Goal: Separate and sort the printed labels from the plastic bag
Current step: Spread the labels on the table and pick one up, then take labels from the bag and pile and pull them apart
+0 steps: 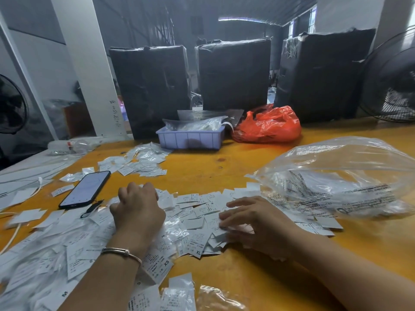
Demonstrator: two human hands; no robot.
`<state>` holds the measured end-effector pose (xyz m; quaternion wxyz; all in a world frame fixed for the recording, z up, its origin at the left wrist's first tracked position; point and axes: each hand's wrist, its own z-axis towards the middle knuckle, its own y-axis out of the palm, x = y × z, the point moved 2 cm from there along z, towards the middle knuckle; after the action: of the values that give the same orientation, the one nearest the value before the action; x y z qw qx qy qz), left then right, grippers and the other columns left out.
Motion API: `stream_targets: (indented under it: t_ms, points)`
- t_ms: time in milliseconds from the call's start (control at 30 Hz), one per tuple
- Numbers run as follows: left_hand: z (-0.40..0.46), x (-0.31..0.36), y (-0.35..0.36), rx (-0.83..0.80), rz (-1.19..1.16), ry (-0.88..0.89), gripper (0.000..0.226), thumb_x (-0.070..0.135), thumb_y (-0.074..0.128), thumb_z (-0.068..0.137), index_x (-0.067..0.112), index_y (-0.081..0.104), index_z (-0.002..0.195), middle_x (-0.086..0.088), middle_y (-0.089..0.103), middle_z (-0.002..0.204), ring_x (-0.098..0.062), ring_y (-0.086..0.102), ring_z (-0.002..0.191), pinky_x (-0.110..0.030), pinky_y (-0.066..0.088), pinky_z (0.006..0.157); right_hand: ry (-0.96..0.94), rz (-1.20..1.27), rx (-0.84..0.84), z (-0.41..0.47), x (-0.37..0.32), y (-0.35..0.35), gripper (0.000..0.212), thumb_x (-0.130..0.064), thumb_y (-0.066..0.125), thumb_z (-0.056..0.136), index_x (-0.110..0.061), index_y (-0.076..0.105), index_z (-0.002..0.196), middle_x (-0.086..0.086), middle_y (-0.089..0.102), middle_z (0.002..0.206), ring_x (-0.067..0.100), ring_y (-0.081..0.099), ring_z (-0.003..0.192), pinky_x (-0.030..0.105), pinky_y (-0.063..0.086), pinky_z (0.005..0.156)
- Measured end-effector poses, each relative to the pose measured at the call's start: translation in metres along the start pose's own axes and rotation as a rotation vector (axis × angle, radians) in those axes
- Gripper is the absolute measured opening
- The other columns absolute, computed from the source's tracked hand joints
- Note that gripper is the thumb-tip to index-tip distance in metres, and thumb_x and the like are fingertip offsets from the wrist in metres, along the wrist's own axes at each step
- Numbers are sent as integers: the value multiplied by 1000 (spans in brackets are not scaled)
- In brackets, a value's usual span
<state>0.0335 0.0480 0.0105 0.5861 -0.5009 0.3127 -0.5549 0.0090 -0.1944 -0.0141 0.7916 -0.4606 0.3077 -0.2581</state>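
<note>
My left hand [138,207] rests curled on the loose heap of small white printed labels [193,218]; my right hand [249,217] lies flat, fingers spread over them, beside the crinkled clear plastic bag [336,176]. I'd best spread thin, reading size letters.

three black bales [233,72], one phone [86,189] (dark)

1. Bare orange table [202,169] lies open between the loose labels [197,212] and the lilac tray [190,139].
2. A clear plastic bag [336,176] bulks at the right.
3. A phone [86,189] lies at the left.
4. Three black-wrapped bales [233,75] wall the far edge.
</note>
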Motion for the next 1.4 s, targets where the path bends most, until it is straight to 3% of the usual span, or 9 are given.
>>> stream_targets:
  t_ms: [133, 300, 433, 667, 833, 967, 1067, 1167, 1400]
  points:
    - [-10, 22, 1, 63, -241, 236, 11, 21, 62, 84, 27, 56, 92, 8, 51, 100, -15, 47, 102, -29, 42, 79, -72, 27, 55, 0, -5, -4, 14, -30, 66, 88, -23, 77, 95, -11, 71, 109, 11, 58, 111, 28, 48, 87]
    - [-27, 47, 7, -293, -586, 376, 24, 38, 60, 92, 24, 67, 73, 5, 67, 67, -10, 59, 61, -29, 47, 60, -79, -53, 220, -1, -9, -13, 11, -17, 65, 89, -13, 73, 83, -2, 72, 92, 20, 61, 91, 40, 53, 65]
    - [-33, 55, 6, -543, -988, 230, 23, 34, 59, 94, 13, 67, 93, -7, 75, 72, -18, 65, 50, -17, 44, 48, -59, -136, 387, -2, -12, -19, 11, -12, 65, 87, -10, 69, 77, 1, 67, 69, 22, 57, 67, 40, 49, 47]
    - [-36, 57, 9, -511, -1243, 89, 39, -6, 70, 80, 16, 64, 111, -10, 75, 79, -21, 73, 71, -22, 52, 57, 2, -22, 295, -6, -6, -23, 15, -30, 66, 86, -19, 73, 93, -6, 69, 78, 10, 61, 72, 34, 54, 57]
    - [-32, 53, 10, -452, -1193, 126, 50, -2, 73, 80, 28, 55, 116, -5, 77, 83, -23, 74, 75, -29, 50, 64, 477, -281, 504, -20, 39, -51, 16, -20, 60, 79, -14, 68, 66, 1, 64, 62, 19, 57, 61, 26, 43, 54]
    - [-33, 54, 11, -441, -1139, 170, 41, 5, 74, 81, 30, 58, 109, -2, 77, 83, -20, 73, 74, -27, 50, 62, 866, -508, 371, -29, 73, -62, 21, -12, 52, 86, -15, 68, 98, 7, 66, 100, 27, 58, 92, 34, 40, 82]
    - [-34, 54, 11, -440, -1122, 219, 26, 6, 73, 82, 23, 68, 101, 0, 77, 82, -16, 72, 72, -25, 51, 62, 1035, -546, 165, -37, 89, -63, 21, -18, 48, 91, -14, 61, 108, 8, 56, 113, 28, 52, 105, 36, 37, 86]
    - [-34, 54, 13, -451, -1111, 236, 22, 7, 73, 83, 23, 71, 97, 3, 77, 84, -11, 72, 72, -18, 49, 58, 1091, -497, 89, -40, 96, -58, 20, -8, 45, 89, -10, 60, 103, 10, 52, 113, 30, 51, 105, 38, 36, 84]
    - [-35, 54, 15, -453, -1111, 238, 20, 8, 74, 82, 21, 72, 97, 4, 77, 87, -11, 72, 78, -20, 48, 60, 1053, -410, 301, -42, 103, -61, 17, -11, 57, 85, -18, 73, 83, 4, 67, 94, 27, 57, 92, 35, 39, 81]
